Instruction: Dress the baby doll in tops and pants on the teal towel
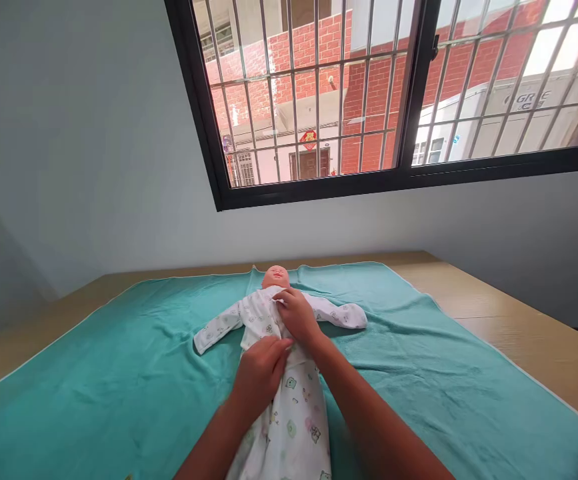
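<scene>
White printed gown (301,420) lies on the green cloth (119,360), its long axis running from the doll's head (275,275) toward the person. The right hand (297,319) touches it nearer the head, the left hand (260,371) lower; fingers curl narrowly, whether pinching fabric I cannot tell.

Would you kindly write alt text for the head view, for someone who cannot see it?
The left bare hand at the waist and the right bare hand at the chest touch the white printed garment of a pink-faced baby doll lying face up. Beneath it, a teal cloth partly covers a pale wooden table; a black-framed, barred window is above.
</scene>
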`<move>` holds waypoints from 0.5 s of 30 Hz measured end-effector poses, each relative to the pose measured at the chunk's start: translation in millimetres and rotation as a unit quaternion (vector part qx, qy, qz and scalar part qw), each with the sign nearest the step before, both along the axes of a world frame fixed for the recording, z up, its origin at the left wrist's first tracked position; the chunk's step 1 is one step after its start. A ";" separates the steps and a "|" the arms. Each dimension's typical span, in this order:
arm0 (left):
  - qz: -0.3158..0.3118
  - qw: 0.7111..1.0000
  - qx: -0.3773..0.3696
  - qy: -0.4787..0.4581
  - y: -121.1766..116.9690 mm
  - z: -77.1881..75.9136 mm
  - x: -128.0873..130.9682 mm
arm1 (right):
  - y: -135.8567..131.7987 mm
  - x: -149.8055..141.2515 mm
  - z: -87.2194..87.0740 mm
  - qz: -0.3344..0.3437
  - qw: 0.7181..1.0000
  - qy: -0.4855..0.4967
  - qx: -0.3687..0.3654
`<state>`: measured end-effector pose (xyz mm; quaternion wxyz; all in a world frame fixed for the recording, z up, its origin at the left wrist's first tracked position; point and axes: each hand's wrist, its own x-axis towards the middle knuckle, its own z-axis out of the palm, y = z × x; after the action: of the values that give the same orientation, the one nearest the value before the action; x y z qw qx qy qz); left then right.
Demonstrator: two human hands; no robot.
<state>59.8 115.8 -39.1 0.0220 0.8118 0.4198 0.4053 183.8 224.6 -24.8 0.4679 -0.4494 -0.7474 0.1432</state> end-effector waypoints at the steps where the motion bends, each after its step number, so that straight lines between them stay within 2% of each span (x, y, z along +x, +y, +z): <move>1: 0.008 0.999 0.005 -0.036 -1.8 -3.8 -3.9 | -2.7 -1.3 4.5 -0.008 1.000 0.001 -0.016; 4: 0.021 0.991 0.029 -0.130 -6.7 -9.5 -12.8 | -10.9 -9.7 19.3 0.027 0.989 0.007 -0.147; 7: 0.027 0.980 0.084 -0.179 -8.3 -11.5 -12.7 | -13.9 -23.8 28.0 0.092 0.956 0.029 -0.279; 10: 0.030 0.973 0.126 -0.192 -7.0 -12.7 -10.1 | -7.1 -40.0 28.4 0.083 0.951 0.084 -0.287; 15: 0.021 0.977 0.122 -0.171 -6.2 -11.6 -11.1 | 19.3 -58.5 28.4 0.070 0.919 0.224 -0.318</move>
<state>48.8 109.6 -50.7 -0.0148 0.7181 0.3743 0.5866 125.2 244.0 3.6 0.4441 -0.4769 -0.5679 0.5029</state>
